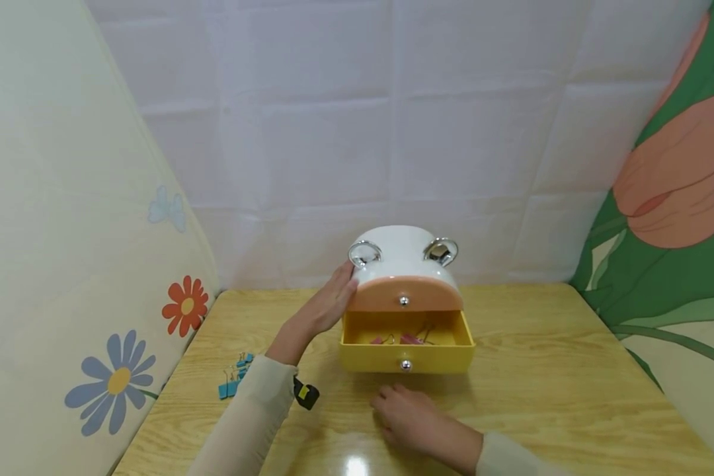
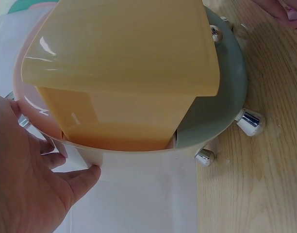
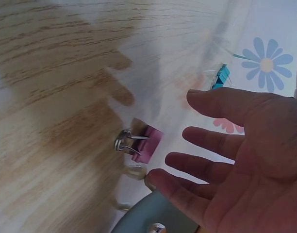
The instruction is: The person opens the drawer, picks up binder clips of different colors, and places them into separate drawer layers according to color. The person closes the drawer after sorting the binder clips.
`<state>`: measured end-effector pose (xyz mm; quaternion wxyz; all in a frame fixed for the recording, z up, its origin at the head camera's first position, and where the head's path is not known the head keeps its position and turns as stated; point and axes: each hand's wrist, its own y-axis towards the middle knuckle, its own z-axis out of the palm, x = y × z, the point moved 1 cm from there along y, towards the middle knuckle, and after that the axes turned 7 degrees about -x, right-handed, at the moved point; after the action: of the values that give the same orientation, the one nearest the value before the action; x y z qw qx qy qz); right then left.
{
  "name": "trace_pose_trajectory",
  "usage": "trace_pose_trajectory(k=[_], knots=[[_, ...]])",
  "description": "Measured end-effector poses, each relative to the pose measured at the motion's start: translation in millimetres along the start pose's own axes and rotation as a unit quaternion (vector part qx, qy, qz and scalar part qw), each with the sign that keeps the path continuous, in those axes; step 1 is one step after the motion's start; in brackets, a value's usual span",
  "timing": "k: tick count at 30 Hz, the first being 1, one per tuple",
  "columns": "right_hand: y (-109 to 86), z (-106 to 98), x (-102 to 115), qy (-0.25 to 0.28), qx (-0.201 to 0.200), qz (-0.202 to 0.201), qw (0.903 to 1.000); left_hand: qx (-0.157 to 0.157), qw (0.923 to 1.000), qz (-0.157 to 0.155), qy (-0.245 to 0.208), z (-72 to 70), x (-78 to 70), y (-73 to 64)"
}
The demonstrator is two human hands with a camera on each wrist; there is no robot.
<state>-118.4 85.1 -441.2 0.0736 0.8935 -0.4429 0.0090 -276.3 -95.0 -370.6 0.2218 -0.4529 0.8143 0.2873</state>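
Note:
A small white drawer organizer (image 1: pixel 397 246) with chrome ring ears stands on the table. Its peach top drawer (image 1: pixel 373 295) is closed, while the yellow drawer (image 1: pixel 369 358) below is pulled out, with pink binder clips (image 1: pixel 410 339) inside. Against the organizer's left side rests my left hand (image 1: pixel 327 301), its fingers and thumb touching the curved body in the left wrist view. In front of the yellow drawer, my right hand (image 1: pixel 410 420) is low over the table. The right wrist view has its fingers spread loosely, with a pink binder clip (image 3: pixel 148 144) on the table just beyond the fingertips.
Several blue binder clips (image 1: pixel 229 387) lie on the table's left side, by my left forearm. A grey-green lower part (image 2: pixel 231 82) of the organizer and its chrome feet (image 2: pixel 250 122) show under the yellow drawer. White fabric (image 1: pixel 309 152) hangs behind the wooden table (image 1: pixel 529 370).

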Motion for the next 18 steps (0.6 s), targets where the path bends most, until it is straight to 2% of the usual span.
trace_pose_trajectory(k=[18], knots=[[8.7,15.0,-9.2,0.018,0.031,0.022,0.9991,-0.001,1.0,-0.001,0.003,2.7,2.1,2.0]])
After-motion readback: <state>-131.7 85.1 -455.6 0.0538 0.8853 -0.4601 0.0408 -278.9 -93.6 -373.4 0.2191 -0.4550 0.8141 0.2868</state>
